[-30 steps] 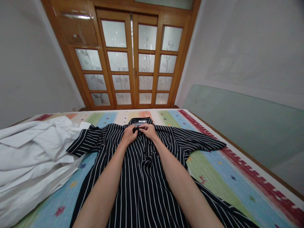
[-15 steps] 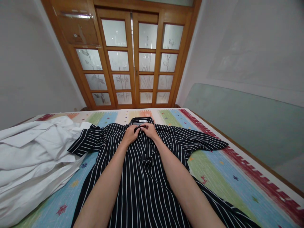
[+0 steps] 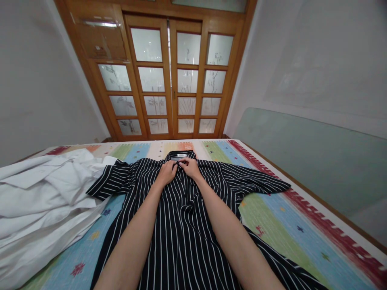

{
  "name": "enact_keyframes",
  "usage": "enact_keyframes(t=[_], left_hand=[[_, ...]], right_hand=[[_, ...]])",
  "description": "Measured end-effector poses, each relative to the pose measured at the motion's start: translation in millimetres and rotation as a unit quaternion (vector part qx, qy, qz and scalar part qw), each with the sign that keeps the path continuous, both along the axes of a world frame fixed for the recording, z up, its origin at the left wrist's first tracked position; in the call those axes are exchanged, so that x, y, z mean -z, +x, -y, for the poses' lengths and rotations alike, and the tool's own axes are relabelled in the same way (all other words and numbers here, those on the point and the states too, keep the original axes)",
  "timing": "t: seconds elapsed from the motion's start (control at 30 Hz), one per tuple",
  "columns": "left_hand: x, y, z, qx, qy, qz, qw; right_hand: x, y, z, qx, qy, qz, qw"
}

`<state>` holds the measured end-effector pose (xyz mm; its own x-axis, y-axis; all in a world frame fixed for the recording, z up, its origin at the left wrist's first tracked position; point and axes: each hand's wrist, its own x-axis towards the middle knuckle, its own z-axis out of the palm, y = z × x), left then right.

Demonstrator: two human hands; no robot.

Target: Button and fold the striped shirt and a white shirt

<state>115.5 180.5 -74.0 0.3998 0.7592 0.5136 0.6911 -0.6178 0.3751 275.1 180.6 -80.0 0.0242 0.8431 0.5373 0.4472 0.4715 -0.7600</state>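
A black shirt with white stripes [image 3: 181,217] lies face up in front of me, its collar at the far end and its sleeves spread to both sides. Just below the collar, my left hand [image 3: 167,172] pinches the left edge of the front opening. My right hand [image 3: 190,167] grips the cloth close beside it, thumb and fingers together. Both sets of fingertips nearly meet at the top of the placket. Whether a button lies between them is too small to make out. A pale label shows inside the collar.
Crumpled white cloth [image 3: 51,193] lies to the left, touching the shirt's left sleeve. Beneath everything spreads a colourful striped cover [image 3: 281,225]. Wooden doors with glass panes [image 3: 169,76] stand beyond the far edge; a pale green panel [image 3: 302,149] runs along the right.
My fingers have shifted only slightly at the collar, both hands still holding the shirt. The whole view has tilted up a little.
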Motion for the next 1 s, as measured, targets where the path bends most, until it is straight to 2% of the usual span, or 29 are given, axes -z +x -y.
enact_keyframes(t=[0.17,0.33,0.7,1.0], left_hand=[[-2.7,0.8,3.3,-0.024,0.0,-0.015,1.0],[-4.6,1.2,5.4,-0.041,0.001,-0.017,0.999],[-6.0,-2.6,4.1,-0.032,-0.009,0.061,0.998],[-4.4,-2.1,0.2,0.015,-0.024,0.072,0.997]], right_hand=[[0.7,0.2,0.2,0.034,-0.003,0.024,0.999],[1.1,0.3,0.7,0.02,-0.003,0.038,0.999],[-2.3,1.8,1.2,-0.026,-0.009,0.028,0.999],[-2.3,-0.3,3.1,-0.025,-0.018,0.004,1.0]])
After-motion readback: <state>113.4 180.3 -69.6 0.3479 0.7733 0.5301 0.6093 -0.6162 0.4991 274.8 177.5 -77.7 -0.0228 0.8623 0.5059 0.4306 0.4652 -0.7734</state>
